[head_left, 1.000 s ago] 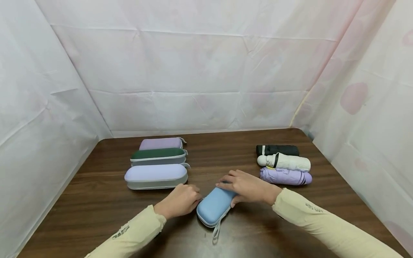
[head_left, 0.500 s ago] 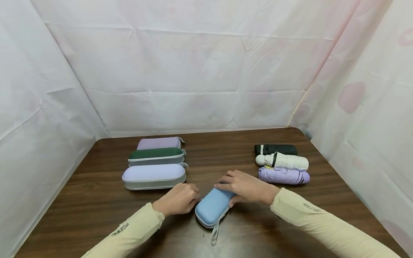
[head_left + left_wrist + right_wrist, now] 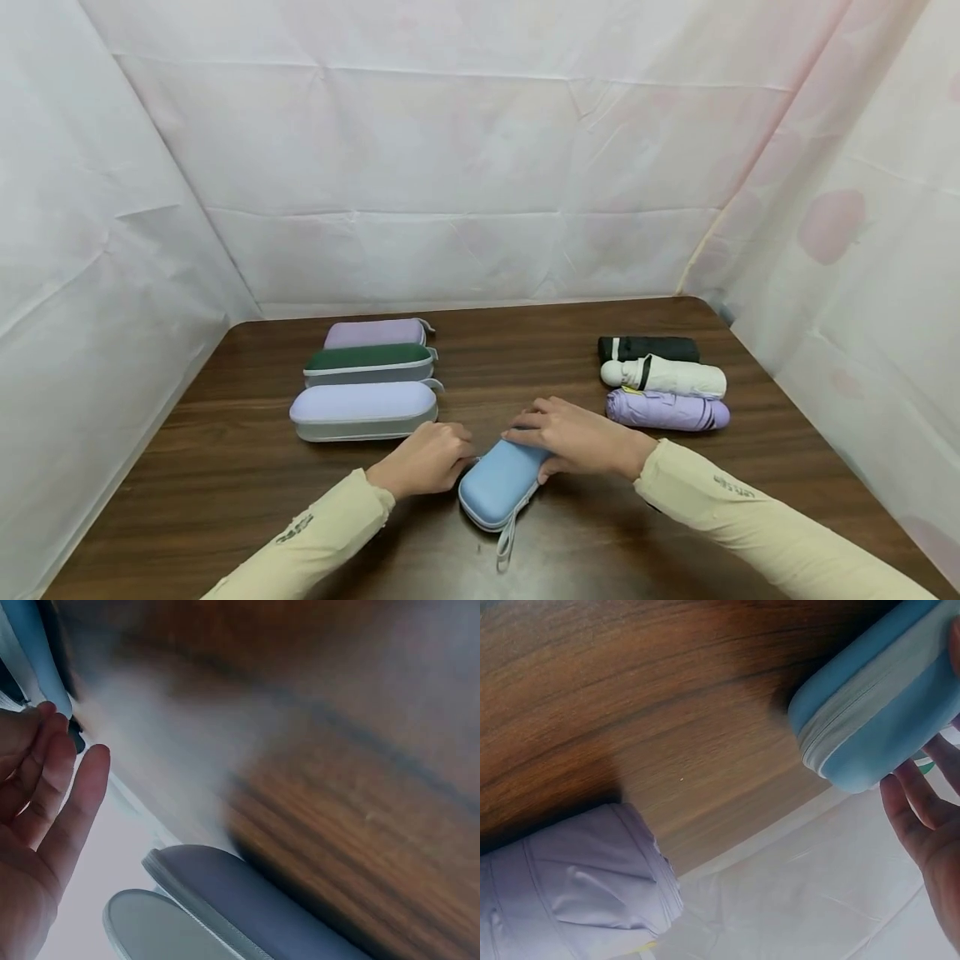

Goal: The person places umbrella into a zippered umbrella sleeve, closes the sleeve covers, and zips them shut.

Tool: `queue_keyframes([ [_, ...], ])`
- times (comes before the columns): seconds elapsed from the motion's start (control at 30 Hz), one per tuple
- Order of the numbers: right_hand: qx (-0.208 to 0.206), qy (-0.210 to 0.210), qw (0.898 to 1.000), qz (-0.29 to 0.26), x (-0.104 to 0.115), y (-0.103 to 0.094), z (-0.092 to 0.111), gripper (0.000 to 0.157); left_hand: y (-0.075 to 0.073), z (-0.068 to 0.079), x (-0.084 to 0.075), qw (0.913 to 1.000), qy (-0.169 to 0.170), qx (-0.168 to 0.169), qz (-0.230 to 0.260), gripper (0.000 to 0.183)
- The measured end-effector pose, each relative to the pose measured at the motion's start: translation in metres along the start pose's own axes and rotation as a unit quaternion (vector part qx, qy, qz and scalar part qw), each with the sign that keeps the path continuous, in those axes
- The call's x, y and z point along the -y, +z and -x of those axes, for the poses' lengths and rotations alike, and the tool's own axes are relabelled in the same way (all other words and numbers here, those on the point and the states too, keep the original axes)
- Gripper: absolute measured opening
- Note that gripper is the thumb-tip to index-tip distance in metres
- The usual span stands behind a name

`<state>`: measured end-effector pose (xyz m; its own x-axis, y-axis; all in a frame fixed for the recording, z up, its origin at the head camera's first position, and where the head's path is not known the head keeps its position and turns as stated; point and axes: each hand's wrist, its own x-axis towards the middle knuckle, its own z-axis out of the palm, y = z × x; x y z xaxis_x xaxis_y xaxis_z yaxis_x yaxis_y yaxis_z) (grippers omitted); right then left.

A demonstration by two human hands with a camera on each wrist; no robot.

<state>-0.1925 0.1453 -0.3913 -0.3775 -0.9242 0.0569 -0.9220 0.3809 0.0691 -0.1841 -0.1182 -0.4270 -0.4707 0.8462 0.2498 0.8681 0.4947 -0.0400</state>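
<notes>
A light-blue zippered hard case [image 3: 498, 483] lies slanted on the table in the head view, its grey wrist strap [image 3: 506, 546] toward the near edge. My right hand [image 3: 573, 437] holds the case's far end, fingers over the top and thumb along the right side. At the case's left edge, my left hand [image 3: 427, 458] pinches the small zipper pull [image 3: 477, 459] between thumb and forefinger. The left wrist view shows that pinch beside the blue case [image 3: 34, 652], the other fingers loosely bent. Fingertips of the right hand touch the blue case [image 3: 900, 727] in the right wrist view.
Left of the hands lie a lavender case [image 3: 363, 408], a green case [image 3: 367, 358] and a mauve case [image 3: 375, 333] in a row. At right are folded umbrellas: purple [image 3: 667, 411], white [image 3: 667, 377] and black [image 3: 652, 348]. White sheets [image 3: 450, 167] surround the wooden table [image 3: 225, 500].
My left hand has shifted slightly up and right along the blue case's left edge. The right hand keeps its hold, and the case stays in place; the head view wobbles a little.
</notes>
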Motion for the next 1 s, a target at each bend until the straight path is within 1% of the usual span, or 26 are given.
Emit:
queue_keyframes([
  [0.2,-0.009,0.005,1.0,0.008,-0.001,-0.004,0.003,0.072,-0.006,0.003,-0.001,0.9997,0.018,-0.001,-0.018,0.019],
  [0.33,-0.009,0.004,1.0,0.006,-0.001,-0.003,0.002,0.071,-0.006,0.006,0.0,0.9994,0.034,-0.005,-0.008,0.024],
  [0.43,-0.004,0.007,1.0,0.008,-0.003,-0.001,0.003,0.071,-0.006,0.014,0.0,0.999,0.042,-0.012,0.01,0.028],
  [0.57,0.006,0.027,1.0,0.014,-0.007,-0.001,0.007,0.07,-0.007,0.028,-0.002,0.9983,0.031,-0.03,0.041,0.025],
  [0.63,0.007,0.036,0.999,0.018,-0.008,-0.002,0.009,0.069,-0.007,0.032,-0.003,0.9976,0.023,-0.04,0.051,0.022],
  [0.77,0.003,0.04,0.999,0.02,-0.006,-0.002,0.009,0.069,-0.008,0.033,-0.005,0.9979,0.009,-0.045,0.046,0.02],
  [0.9,-0.011,0.048,0.999,0.02,-0.002,-0.001,0.008,0.069,-0.009,0.035,-0.006,0.9985,-0.007,-0.039,0.036,0.018],
  [1.0,-0.023,0.048,0.998,0.018,0.001,-0.001,0.007,0.068,-0.01,0.036,-0.007,0.9985,-0.014,-0.04,0.035,0.019],
])
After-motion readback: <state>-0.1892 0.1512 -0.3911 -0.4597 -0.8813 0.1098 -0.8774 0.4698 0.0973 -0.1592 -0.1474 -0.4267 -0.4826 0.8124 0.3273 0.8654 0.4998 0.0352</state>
